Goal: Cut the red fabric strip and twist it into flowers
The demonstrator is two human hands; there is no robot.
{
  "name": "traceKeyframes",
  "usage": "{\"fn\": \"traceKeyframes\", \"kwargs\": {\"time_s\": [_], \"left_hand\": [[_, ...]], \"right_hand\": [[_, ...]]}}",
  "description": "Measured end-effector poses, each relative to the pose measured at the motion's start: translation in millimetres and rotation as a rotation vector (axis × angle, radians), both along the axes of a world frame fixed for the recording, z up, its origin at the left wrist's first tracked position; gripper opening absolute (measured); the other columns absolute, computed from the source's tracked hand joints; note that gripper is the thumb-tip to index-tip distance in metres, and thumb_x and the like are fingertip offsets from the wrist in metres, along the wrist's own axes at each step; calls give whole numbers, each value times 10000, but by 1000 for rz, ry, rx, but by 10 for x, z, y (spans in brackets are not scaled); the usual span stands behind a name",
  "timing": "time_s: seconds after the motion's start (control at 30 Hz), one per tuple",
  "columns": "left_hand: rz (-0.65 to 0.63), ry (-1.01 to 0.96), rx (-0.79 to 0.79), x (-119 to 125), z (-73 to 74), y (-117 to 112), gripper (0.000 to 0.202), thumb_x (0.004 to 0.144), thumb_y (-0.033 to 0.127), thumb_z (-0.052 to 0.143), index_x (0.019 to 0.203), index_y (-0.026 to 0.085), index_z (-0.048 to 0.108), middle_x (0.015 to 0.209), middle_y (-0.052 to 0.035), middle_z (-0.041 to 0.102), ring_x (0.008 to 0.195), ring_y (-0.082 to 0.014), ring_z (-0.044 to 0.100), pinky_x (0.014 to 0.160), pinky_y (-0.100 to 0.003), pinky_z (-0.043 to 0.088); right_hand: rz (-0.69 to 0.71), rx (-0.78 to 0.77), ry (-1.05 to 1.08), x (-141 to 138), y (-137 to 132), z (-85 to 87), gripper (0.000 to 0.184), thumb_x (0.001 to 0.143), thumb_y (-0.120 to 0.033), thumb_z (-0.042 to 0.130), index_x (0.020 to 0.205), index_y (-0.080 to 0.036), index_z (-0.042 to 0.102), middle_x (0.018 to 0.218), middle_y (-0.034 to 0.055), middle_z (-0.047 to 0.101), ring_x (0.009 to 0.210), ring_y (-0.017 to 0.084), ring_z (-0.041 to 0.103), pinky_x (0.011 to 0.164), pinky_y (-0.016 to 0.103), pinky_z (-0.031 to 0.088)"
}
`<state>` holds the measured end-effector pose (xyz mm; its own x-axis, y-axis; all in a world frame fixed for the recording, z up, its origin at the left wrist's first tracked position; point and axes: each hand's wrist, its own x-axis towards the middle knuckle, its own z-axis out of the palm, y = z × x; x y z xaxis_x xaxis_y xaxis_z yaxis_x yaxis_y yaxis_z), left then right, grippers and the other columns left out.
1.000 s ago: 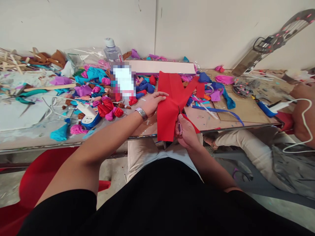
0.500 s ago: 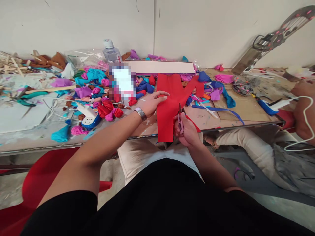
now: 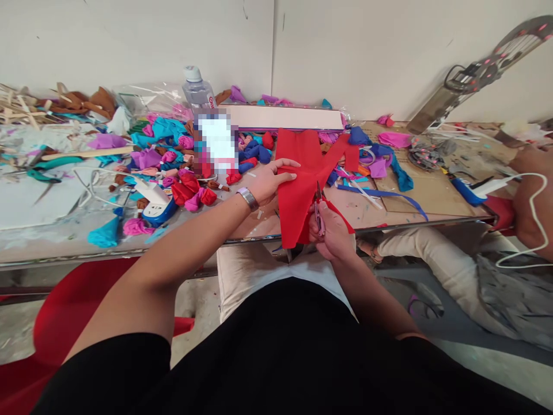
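Through the head camera I have the right hand (image 3: 332,233) closed around pink-handled metal scissors (image 3: 319,222), blades pointing toward twelve o'clock, against a large, soft red fabric-like sheet (image 3: 298,187). That sheet lies directly ahead of the body, its near end hanging over the front edge of the pinkish, paint-flecked counter (image 3: 352,204). I see the left hand (image 3: 270,181) at the sheet's nine o'clock, thumb and forefinger slightly parted and resting on top; a silver metal-banded watch (image 3: 247,199) circles that wrist.

Taking the sheet as my clock centre, a clear plastic bottle with a white cap (image 3: 199,92) stands between ten and eleven; I catch red lettering on its label, too partial to read. At ten, a bright phone-like screen (image 3: 217,138) is pixelated, its writing lost to me. A long, flat white box (image 3: 283,117) lies at twelve, a narrow blue ribbon (image 3: 389,196) at three. Farther toward three, I see another person's forearm (image 3: 533,199).
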<state>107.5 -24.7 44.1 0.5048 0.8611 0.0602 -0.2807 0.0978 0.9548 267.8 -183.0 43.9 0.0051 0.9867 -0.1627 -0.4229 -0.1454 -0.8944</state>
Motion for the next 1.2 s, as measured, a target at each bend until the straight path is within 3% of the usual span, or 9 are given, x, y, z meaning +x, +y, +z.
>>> {"fn": "traceKeyframes", "kwargs": {"time_s": [0.3, 0.6, 1.2], "left_hand": [[-1, 6, 19, -4, -23, 13, 490, 711, 312, 882, 1153, 186, 711, 930, -18, 730, 762, -130, 680, 680, -242, 536], [17, 16, 17, -7, -30, 24, 480, 708, 304, 881, 1142, 180, 716, 982, -27, 724, 788, -117, 674, 737, -245, 552], [-12, -19, -42, 0, 17, 0, 508, 695, 297, 892, 1148, 178, 694, 918, -16, 738, 711, -110, 662, 653, -232, 510]], "right_hand": [[-25, 0, -15, -10, 24, -42, 649, 772, -780, 822, 969, -216, 567, 520, -99, 454, 388, 44, 278, 383, 197, 228], [-36, 18, -30, -21, 30, -48, 649, 787, -797, 799, 952, -217, 557, 512, -99, 441, 390, 52, 308, 387, 204, 259], [-10, 12, 10, -3, 56, -3, 658, 761, -767, 840, 994, -201, 599, 527, -103, 457, 379, 33, 278, 373, 189, 208]]}}
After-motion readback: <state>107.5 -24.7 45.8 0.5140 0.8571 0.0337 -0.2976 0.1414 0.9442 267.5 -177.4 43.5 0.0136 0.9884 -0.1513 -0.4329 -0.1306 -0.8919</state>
